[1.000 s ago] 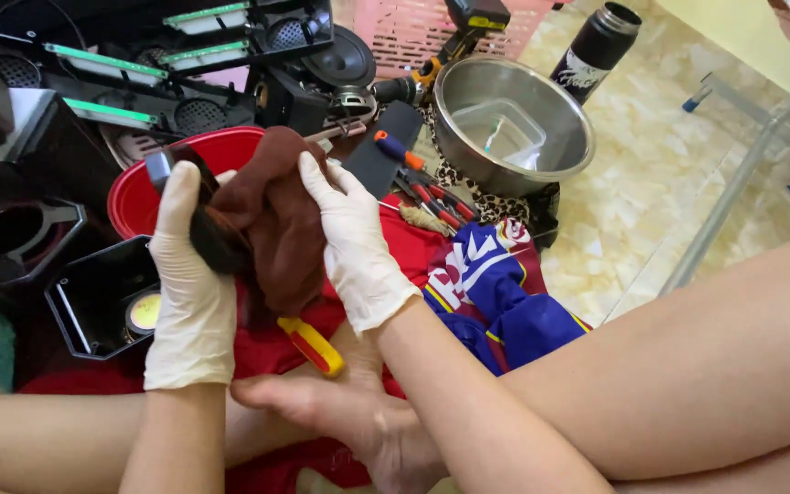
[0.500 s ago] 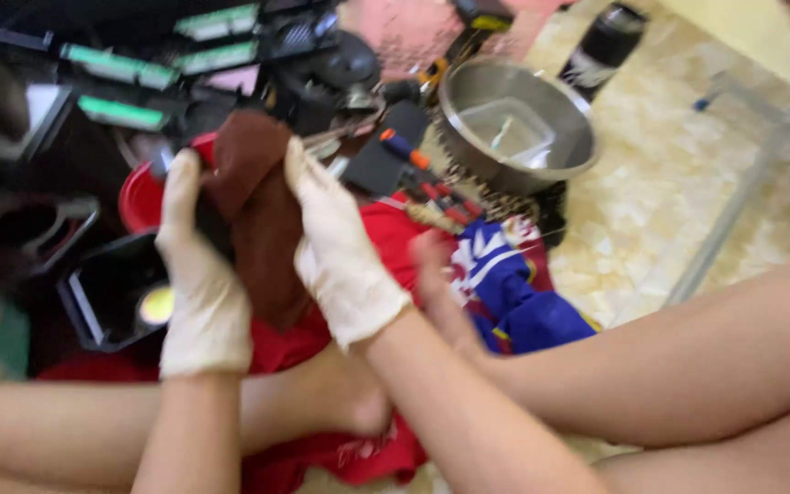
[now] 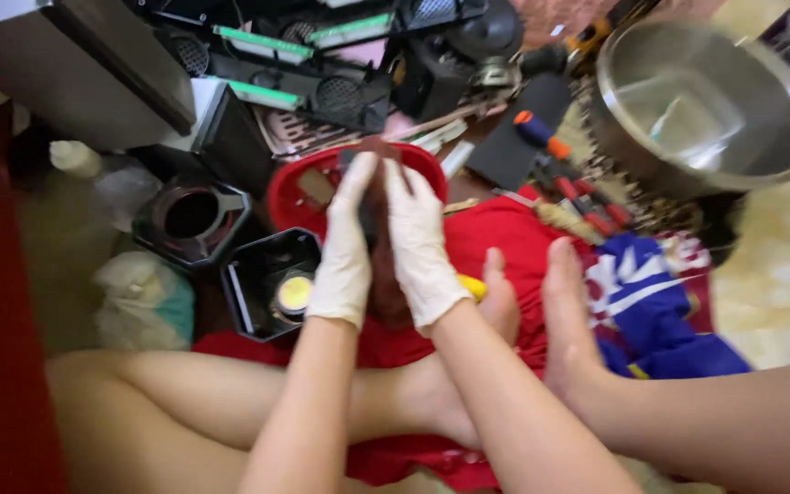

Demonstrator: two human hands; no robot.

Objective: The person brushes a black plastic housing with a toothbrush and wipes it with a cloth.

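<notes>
Both my hands wear white gloves and press together around a dark brown cloth (image 3: 378,233) with a dark object wrapped inside it, held over a red bowl (image 3: 299,183). My left hand (image 3: 345,242) grips its left side. My right hand (image 3: 418,242) grips its right side, fingers pointing away from me. What the cloth covers is mostly hidden. My bare legs and feet (image 3: 560,311) lie below, on a red cloth (image 3: 496,238).
A steel bowl (image 3: 701,105) sits at the far right. Screwdrivers with red and orange handles (image 3: 560,178), black machine parts (image 3: 267,274), a blue cloth (image 3: 651,302) and a grey box (image 3: 75,64) crowd the floor. A yellow handle (image 3: 473,288) pokes out by my right wrist.
The camera has moved closer and swung left. My hands have closed nearer together around the brown cloth, and both feet have come into view beside them.
</notes>
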